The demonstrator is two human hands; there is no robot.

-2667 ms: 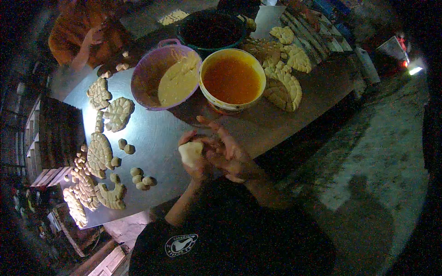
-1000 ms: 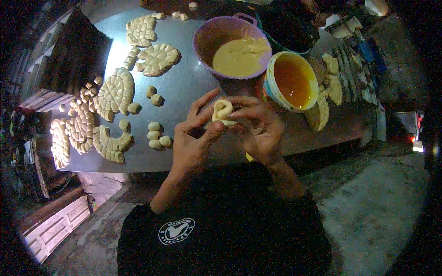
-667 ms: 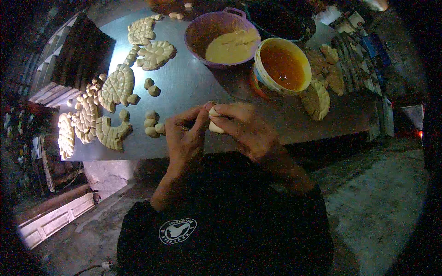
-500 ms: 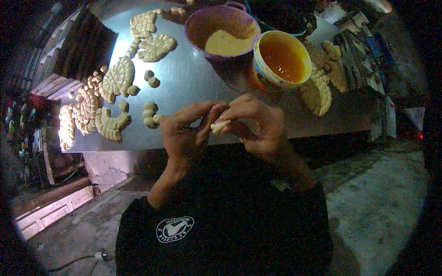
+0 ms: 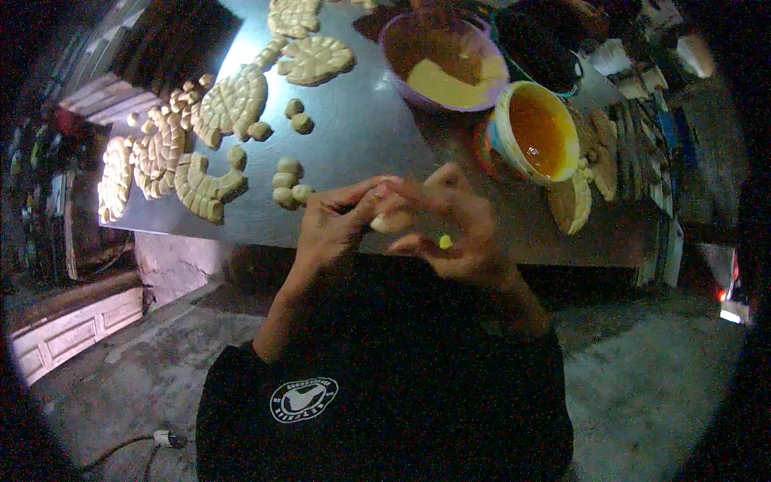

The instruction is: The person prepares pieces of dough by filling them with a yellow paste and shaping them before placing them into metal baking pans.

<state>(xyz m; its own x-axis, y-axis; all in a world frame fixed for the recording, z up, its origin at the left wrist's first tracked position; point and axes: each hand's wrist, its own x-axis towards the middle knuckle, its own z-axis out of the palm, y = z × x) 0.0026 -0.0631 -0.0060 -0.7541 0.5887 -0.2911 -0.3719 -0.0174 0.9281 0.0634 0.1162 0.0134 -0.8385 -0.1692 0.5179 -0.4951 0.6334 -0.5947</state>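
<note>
Above the table's near edge my two hands meet. Closed at the fingertips, my left hand (image 5: 333,225) grips a small pale piece of dough (image 5: 392,222). My right hand (image 5: 474,233) is curled beside it, its fingers smeared by motion and reaching to the same piece. A small yellow lump (image 5: 445,241) shows between its thumb and curled fingers. Just left of my hands lies a cluster of dough balls (image 5: 287,181), with a pair of dough balls (image 5: 299,117) farther back. A curved row of dough pieces (image 5: 205,189) sits beyond them to the left.
Several fan-shaped dough rows, one a large fan (image 5: 233,103), cover the left of the metal table (image 5: 345,128). A purple basin (image 5: 389,68) holds a pale yellow mass. A tub of amber filling (image 5: 503,132) stands nearer. Dark stacked trays (image 5: 169,40) flank the left side.
The view has shifted, so table things appear farther right. My right hand has opened slightly away from the left, and a yellow lump now shows in it.
</note>
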